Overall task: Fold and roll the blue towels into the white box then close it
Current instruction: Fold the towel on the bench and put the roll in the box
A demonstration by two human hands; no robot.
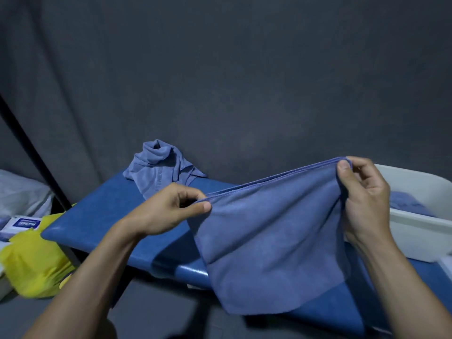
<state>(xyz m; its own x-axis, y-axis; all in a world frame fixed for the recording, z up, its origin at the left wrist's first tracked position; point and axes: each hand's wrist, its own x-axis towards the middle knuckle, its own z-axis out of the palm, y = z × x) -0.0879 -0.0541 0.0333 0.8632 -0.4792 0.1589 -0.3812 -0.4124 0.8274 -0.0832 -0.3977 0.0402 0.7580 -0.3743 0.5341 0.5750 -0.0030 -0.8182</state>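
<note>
- Yellow bag [34,263] sits off the bench's left end, out of the work.
- Spare towel [161,167] lies crumpled at the bench [107,211] back, likely awaiting its turn.
- Left hand [168,209] pinches one top corner of the towel [269,238].
- Towel hangs doubled in the air above the bench, edges matched, probably for the next fold.
- Right hand [364,201] pinches the other corner, held higher.
- Box [415,223] stands open at right, a towel [406,203] already inside.

left hand [168,209] bare | right hand [364,204] bare | forearms unsleeved
</note>
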